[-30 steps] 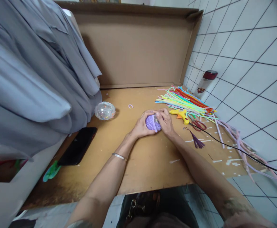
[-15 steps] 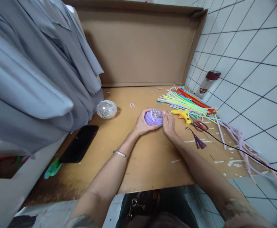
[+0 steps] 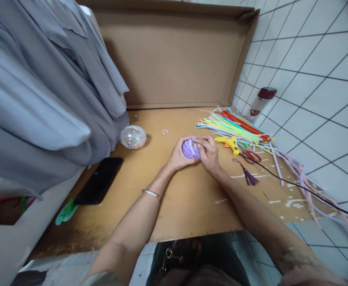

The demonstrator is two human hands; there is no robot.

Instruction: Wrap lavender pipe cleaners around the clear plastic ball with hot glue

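Observation:
A ball wrapped in purple pipe cleaners [image 3: 188, 148] sits between my two hands over the middle of the table, with a short lilac strip lying across its front. My left hand [image 3: 178, 154] is wrapped round its left side and underside. From the right, my right hand [image 3: 209, 152] rests against it, thumb and fingers bent together over the upper right part. Those fingers cover much of the clear patch on the ball. Just right of that hand lies a yellow glue gun [image 3: 228, 143].
A clear faceted ball [image 3: 133, 137], a black phone [image 3: 99, 180] and a small pink curl [image 3: 165, 131] lie leftward. On the right are colourful pipe cleaners [image 3: 236, 127], red-handled scissors [image 3: 252, 156], a purple tassel [image 3: 248, 175], a black cord [image 3: 296, 184] and a lidded jar [image 3: 260, 103].
My right hand has shifted from the ball's right side onto its upper face, fingers now curled over the clear patch. My left hand keeps its hold in the same place.

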